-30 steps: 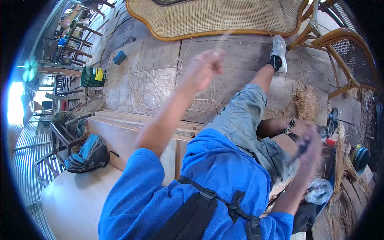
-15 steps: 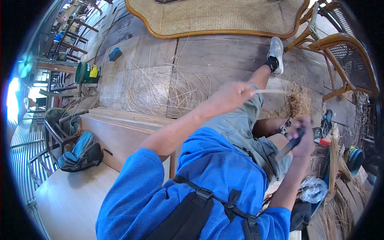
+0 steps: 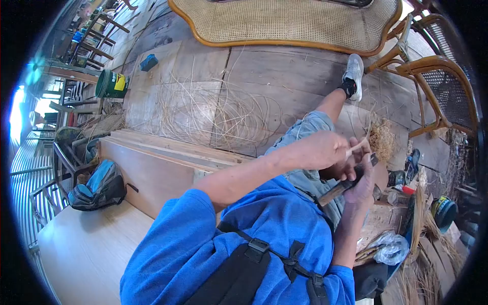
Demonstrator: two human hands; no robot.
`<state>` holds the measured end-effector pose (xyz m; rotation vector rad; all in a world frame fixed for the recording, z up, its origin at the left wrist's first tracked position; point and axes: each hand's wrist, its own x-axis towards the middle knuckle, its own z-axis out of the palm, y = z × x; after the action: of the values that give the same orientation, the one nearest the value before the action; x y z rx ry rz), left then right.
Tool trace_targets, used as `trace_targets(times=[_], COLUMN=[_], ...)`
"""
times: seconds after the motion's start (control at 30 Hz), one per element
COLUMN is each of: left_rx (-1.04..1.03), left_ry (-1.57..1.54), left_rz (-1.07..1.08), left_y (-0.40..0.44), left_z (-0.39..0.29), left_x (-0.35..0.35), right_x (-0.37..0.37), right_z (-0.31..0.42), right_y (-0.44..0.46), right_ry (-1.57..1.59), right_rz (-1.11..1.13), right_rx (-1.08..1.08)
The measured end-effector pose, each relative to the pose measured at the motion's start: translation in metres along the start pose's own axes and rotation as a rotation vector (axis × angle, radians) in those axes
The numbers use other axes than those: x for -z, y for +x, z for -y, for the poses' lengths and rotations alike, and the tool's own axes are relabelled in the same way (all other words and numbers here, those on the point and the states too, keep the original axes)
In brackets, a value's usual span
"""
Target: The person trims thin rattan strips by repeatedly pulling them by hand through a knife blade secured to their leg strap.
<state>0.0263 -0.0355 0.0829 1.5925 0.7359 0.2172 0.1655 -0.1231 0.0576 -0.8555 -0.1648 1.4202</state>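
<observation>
My left hand (image 3: 333, 149) is closed around a thin pale cane strip (image 3: 358, 147), which runs across toward my right hand. My right hand (image 3: 360, 180) grips what looks like a knife (image 3: 334, 192), with a dark part near the fingers and a flat greyish length pointing down-left. Both hands are close together above my lap, and the fingers partly hide where strip and knife meet. Just beyond them lies a heap of fine shavings (image 3: 381, 136) on the floor.
Loose cane strands (image 3: 218, 114) spread over the wooden floor. A woven-cane bench (image 3: 284, 28) and chair (image 3: 437, 76) stand ahead. Stacked boards (image 3: 147, 168), a backpack (image 3: 99, 188) and a green bucket (image 3: 111, 84) are leftward; another bucket (image 3: 444, 212) and fibre bundles (image 3: 419, 218) lie right.
My left hand has moved right and down with the strip, up to my right hand. My right hand has shifted left with the knife, so the two hands are now close together.
</observation>
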Motion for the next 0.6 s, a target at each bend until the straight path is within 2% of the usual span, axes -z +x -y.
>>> trace_targets(times=[0.07,0.17,0.23,0.33,0.4,0.47,0.53,0.6], left_rx=[0.031,-0.166,-0.162,-0.13,-0.242,-0.41,-0.359,-0.389], left_ry=[0.321,0.49,0.596,0.555,0.56,0.489,0.567,0.367], left_rz=[0.205,0.241,0.125,-0.218,-0.446,-0.637,-0.745,-0.615], left_y=[0.0,0.002,0.0,-0.008,-0.007,-0.001,0.01,0.014], left_z=[-0.004,-0.008,-0.026,-0.073,-0.107,-0.142,-0.162,-0.162], left_x=[0.007,0.031,0.074,0.125,0.128,0.117,0.081,0.059], right_x=[0.0,0.024,0.045,0.043,0.031,0.02,-0.002,-0.036], right_z=[0.014,0.046,0.086,0.101,0.077,0.052,0.028,0.014], right_y=[-0.002,0.011,0.022,0.012,0.004,-0.005,-0.008,-0.01], right_ry=[-0.087,-0.118,-0.044,-0.269,-0.36,-0.427,-0.198,0.03], right_rz=[-0.063,-0.354,-0.403,-0.276,-0.194,0.093,0.301,0.453], right_rx=[0.017,0.105,0.365,0.35,0.156,-0.089,-0.093,-0.128])
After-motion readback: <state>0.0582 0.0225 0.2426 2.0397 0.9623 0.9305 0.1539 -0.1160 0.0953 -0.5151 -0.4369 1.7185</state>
